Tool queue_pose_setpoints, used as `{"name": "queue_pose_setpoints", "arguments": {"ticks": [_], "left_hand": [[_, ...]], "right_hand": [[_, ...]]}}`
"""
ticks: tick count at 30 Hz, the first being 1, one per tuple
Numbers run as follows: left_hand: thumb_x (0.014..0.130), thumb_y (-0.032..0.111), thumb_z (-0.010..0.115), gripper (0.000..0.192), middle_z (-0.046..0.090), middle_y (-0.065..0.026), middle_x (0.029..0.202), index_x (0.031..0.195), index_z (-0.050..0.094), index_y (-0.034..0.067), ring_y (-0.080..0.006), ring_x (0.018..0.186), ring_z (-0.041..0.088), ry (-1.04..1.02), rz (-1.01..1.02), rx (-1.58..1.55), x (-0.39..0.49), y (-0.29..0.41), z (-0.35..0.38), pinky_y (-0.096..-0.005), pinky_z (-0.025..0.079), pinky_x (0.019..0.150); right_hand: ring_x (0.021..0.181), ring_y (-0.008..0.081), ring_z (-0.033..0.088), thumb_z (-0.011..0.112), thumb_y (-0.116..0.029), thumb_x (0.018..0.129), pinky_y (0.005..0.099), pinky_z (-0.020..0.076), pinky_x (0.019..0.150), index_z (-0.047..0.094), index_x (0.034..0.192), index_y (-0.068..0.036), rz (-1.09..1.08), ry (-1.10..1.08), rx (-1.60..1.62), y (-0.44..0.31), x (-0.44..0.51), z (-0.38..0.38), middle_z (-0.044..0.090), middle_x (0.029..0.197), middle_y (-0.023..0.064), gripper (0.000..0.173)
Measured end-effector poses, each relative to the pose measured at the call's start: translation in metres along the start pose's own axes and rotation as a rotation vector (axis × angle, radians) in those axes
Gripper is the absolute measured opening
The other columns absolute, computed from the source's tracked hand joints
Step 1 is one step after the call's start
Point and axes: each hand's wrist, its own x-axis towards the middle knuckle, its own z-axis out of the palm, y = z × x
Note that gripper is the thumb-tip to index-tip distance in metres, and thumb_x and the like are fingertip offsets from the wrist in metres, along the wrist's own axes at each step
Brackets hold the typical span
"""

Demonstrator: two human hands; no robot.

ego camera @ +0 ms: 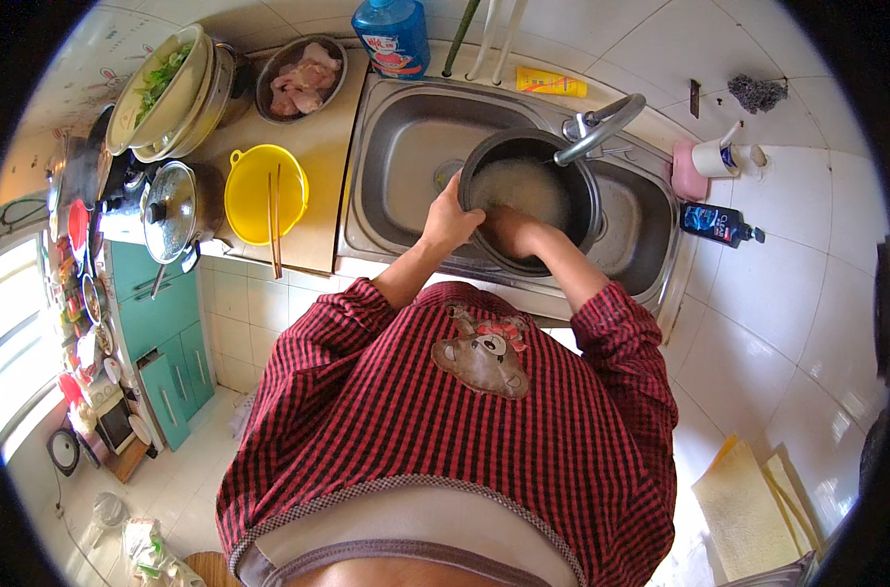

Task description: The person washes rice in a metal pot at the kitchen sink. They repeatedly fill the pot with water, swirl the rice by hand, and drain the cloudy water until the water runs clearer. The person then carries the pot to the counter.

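Observation:
A dark round pot holding cloudy water with pale grains at its bottom rests over the divider of a double-bowl stainless steel sink. My left hand grips the pot's left rim, thumb over the edge. Inside the pot, my right hand is dipped into the water near the front wall; its fingers are hidden, so their pose cannot be told. Over the pot's far right side reaches the curved spout of a metal faucet; no stream is plainly visible.
Left of the sink stand a yellow plastic basket with chopsticks across it, a metal bowl of raw chicken pieces, a bowl of leafy greens and a lidded pot. A blue detergent bottle stands behind the sink.

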Motion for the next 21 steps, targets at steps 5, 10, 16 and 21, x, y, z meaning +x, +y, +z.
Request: {"name": "queue_pose_setpoints", "arguments": {"ticks": [5, 10, 16, 21], "left_hand": [[0.072, 0.005, 0.065, 0.075, 0.064, -0.0155, 0.113, 0.142, 0.039, 0.005, -0.022, 0.088, 0.067, 0.095, 0.229, 0.166, -0.005, -0.007, -0.005, -0.0334, 0.057, 0.064], [0.071, 0.005, 0.066, 0.074, 0.065, -0.0167, 0.116, 0.141, 0.042, 0.004, -0.0248, 0.109, 0.061, 0.013, 0.019, 0.022, -0.008, 0.023, -0.006, -0.0336, 0.046, 0.095], [0.071, 0.004, 0.066, 0.075, 0.063, -0.0167, 0.12, 0.141, 0.041, 0.003, -0.0242, 0.114, 0.059, 0.036, 0.059, 0.018, -0.008, 0.029, -0.005, -0.0327, 0.044, 0.098], [0.071, 0.004, 0.066, 0.075, 0.062, -0.0154, 0.123, 0.141, 0.041, 0.002, -0.0231, 0.115, 0.058, 0.034, 0.059, 0.029, -0.012, 0.023, -0.006, -0.0322, 0.043, 0.099]], "right_hand": [[0.107, 0.0322, 0.061, 0.061, -0.011, 0.081, 0.043, 0.0472, 0.091, 0.069, 0.106, -0.005, 0.23, 0.086, 0.106, 0.004, -0.043, -0.059, 0.066, 0.111, 0.018, 0.027], [0.124, 0.0389, 0.049, 0.067, -0.034, 0.082, 0.0439, 0.0428, 0.102, 0.046, 0.132, 0.0, 0.281, 0.55, 0.012, 0.042, -0.042, -0.034, 0.049, 0.135, 0.0254, 0.064], [0.127, 0.0418, 0.046, 0.069, -0.047, 0.079, 0.0449, 0.0391, 0.106, 0.035, 0.14, 0.002, 0.401, 0.036, 0.249, 0.009, -0.022, -0.008, 0.04, 0.141, 0.0324, 0.086], [0.12, 0.0313, 0.054, 0.064, -0.028, 0.089, 0.0378, 0.0438, 0.099, 0.036, 0.14, 0.002, 0.016, 0.301, 0.911, 0.005, -0.014, -0.003, 0.047, 0.141, 0.0208, 0.066]]}}
